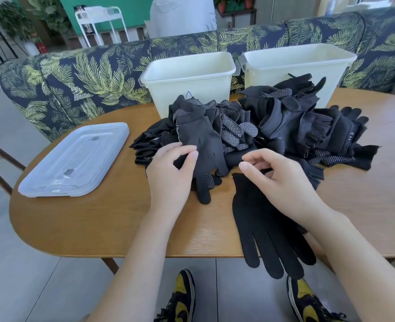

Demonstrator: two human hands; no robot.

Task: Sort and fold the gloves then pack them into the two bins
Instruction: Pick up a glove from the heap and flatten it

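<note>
Left hand [168, 175] reaches forward, fingers bent, thumb and finger pinching. Right hand [277, 180] beside it, fingers curled, pinching too.

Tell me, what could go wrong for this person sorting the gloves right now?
1. The flat black glove under the right hand hangs its fingers over the table edge; a tug might slide it off.
2. The glove the left hand grips is tangled in the pile, so lifting it may drag others along.

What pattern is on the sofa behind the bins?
Yellow-green fern leaves on dark navy sofa, head view.
</note>
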